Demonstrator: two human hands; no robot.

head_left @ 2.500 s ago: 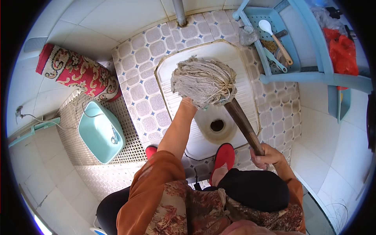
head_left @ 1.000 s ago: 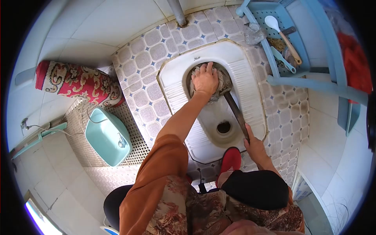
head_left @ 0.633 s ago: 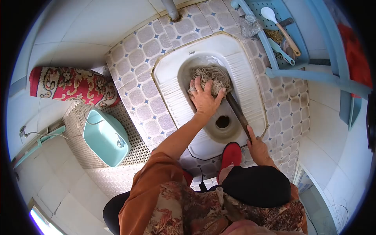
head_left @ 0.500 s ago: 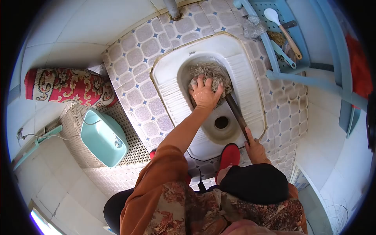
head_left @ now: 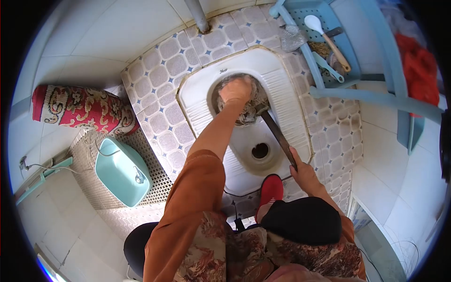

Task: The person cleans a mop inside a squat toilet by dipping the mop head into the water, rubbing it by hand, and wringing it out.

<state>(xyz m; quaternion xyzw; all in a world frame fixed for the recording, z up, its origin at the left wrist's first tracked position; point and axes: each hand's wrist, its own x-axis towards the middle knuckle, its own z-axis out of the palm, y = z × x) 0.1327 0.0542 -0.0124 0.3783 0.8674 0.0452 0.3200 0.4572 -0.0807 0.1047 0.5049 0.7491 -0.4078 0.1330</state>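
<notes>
A mop with grey, stringy strands point(head_left: 247, 113) lies in the bowl of a white squat toilet point(head_left: 197, 101). My left hand point(head_left: 236, 90) is down in the bowl, bunched on the strands near the far end; its fingers are partly blurred and hidden. The mop's dark handle point(head_left: 276, 135) slants from the strands toward me, over the right side of the bowl. Near its lower end my right hand point(head_left: 304, 175) is wrapped round it. The drain hole point(head_left: 260, 151) shows at the near end of the bowl.
At left, a mint-green basin point(head_left: 112, 167) holding a shower head point(head_left: 139, 176) stands on a perforated mat point(head_left: 84, 164), with a rolled red patterned rug point(head_left: 82, 108) behind. A blue rack point(head_left: 319, 77) with brushes stands at right. A pipe point(head_left: 197, 16) meets the floor at back.
My left hand has moved farther into the bowl, away from me, and its spread fingers have drawn together on the strands. My right hand still grips the handle. The view has shifted slightly.
</notes>
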